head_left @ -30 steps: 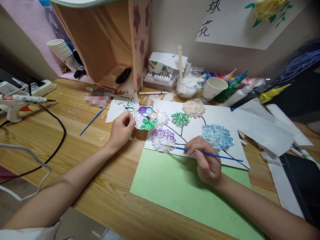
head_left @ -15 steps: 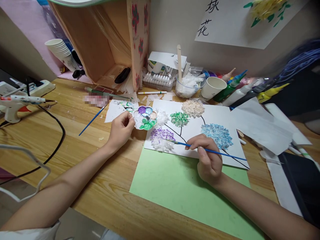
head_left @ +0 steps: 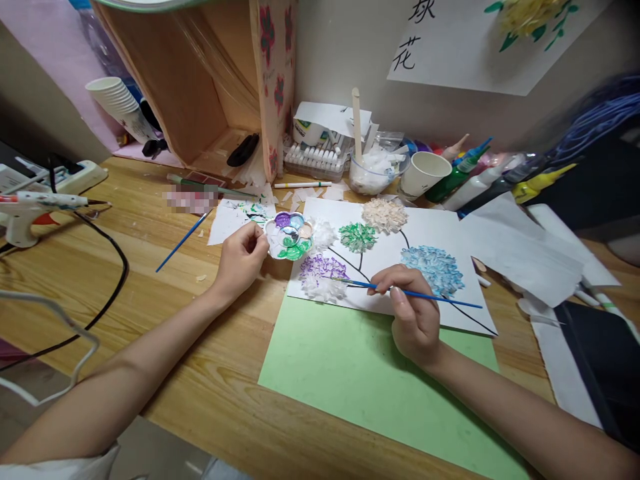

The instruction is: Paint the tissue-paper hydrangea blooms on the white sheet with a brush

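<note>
My left hand (head_left: 243, 259) pinches the edge of a round paint palette (head_left: 295, 248) with purple, blue, peach and green paint. My right hand (head_left: 413, 313) grips a thin blue paintbrush (head_left: 455, 301), its tip at a flower (head_left: 325, 279) that is purple on top and white below. That flower sits on a white sheet (head_left: 440, 230), beside a white flower (head_left: 323, 235), a green one (head_left: 357, 237), a peach one (head_left: 385, 215) and a blue one (head_left: 434, 270), with black stem lines. Under the white sheet lies a green sheet (head_left: 370, 380).
A glue gun (head_left: 30, 210) and its cable lie left. Another blue brush (head_left: 183, 243) rests near a paint-stained paper (head_left: 235, 223). Behind stand a box (head_left: 277, 87), a tub of scraps (head_left: 375, 173), a paper cup (head_left: 425, 175) and paint bottles (head_left: 463, 173).
My right hand and the brush have shifted slightly left, and the brush handle lies a little flatter. The left hand still holds the palette in nearly the same spot.
</note>
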Demonstrator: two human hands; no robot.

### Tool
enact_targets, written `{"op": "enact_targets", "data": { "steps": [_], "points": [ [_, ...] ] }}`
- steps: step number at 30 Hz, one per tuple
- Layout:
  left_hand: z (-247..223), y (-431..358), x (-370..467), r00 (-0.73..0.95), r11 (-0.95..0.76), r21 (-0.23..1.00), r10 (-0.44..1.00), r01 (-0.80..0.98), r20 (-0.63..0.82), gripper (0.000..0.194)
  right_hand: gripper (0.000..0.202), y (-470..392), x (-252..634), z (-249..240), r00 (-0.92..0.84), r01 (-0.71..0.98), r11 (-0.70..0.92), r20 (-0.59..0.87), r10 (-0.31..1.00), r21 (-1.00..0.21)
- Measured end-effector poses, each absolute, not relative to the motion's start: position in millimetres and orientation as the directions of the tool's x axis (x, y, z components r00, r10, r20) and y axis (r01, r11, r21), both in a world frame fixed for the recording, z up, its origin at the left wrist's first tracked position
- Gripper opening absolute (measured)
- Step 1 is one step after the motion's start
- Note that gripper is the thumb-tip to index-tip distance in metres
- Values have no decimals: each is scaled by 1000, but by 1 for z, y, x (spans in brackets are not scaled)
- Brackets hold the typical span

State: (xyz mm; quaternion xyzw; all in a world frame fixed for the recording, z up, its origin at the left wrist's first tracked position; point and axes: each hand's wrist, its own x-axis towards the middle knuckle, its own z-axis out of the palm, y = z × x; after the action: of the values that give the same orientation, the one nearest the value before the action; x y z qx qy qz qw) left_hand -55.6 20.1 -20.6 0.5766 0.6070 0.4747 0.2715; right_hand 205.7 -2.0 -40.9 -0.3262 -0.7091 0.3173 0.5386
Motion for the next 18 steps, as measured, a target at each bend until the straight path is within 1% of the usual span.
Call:
{"op": "enact_targets", "data": {
  "steps": [3,8,13,18],
  "points": [
    [-21,20,-56,-189,-114,889,958,443,217,20,18,-2,206,-40,-215,144,584,551,806,-799],
    [-21,20,-56,-182,-125,893,958,432,222,20,20,-2,205,-40,-178,148,605,580,795,-783],
    [-20,20,-55,-184,-115,887,959,447,217,21,19,-2,204,-41,-217,169,580,544,810,-797],
    [-20,20,-55,-178,-120,883,958,454,222,21,20,-2,205,-40,-182,149,607,582,792,-780]
  ]
}}
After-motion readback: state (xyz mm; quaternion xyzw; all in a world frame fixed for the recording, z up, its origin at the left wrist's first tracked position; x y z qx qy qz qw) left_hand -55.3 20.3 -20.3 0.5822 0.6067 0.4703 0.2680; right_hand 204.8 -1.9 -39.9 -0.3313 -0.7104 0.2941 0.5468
